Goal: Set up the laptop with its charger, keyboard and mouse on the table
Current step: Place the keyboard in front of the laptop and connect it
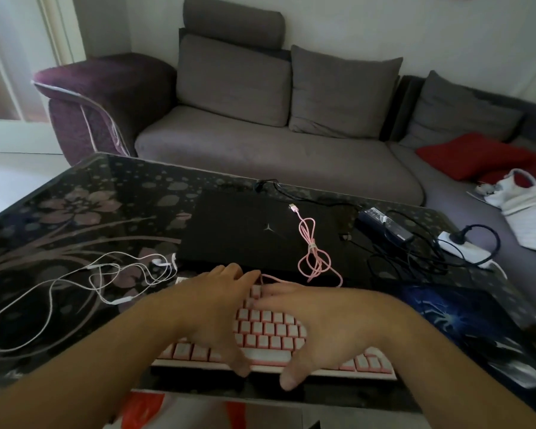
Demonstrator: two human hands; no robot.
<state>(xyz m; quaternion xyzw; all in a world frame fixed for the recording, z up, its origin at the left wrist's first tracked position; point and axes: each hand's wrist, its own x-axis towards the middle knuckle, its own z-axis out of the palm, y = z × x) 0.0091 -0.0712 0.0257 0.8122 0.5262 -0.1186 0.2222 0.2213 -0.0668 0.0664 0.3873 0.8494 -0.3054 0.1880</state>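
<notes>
Right now both hands lie spread over the pink-and-white keyboard (270,335), which sits at the near edge of the dark floral glass table (84,193). The left hand (220,305) rests flat, fingers loose and splayed toward the far row of keys, thumb reaching down to the near edge; it grasps nothing. The right hand (325,323) lies just beside it, likewise flat and unclenched, its fingertips near those of the left at the keyboard's far edge, where the pink cable (311,252) starts. That cable runs up onto the closed black laptop (245,230) just behind the keyboard, lying there in a loose bundle with its plug end free on the lid. Right of the laptop lies the charger brick (384,222) among tangled black cords, and beyond it a white power strip (464,246) with a plug in it. A blue-patterned mouse pad (455,314) lies to the right of the keyboard; the dark, blurred shape at its near corner may be the mouse (520,371), though the view is too smeared to be sure. White earphones (106,283) sprawl on the table's left side. A grey sofa (260,140) stands behind.
</notes>
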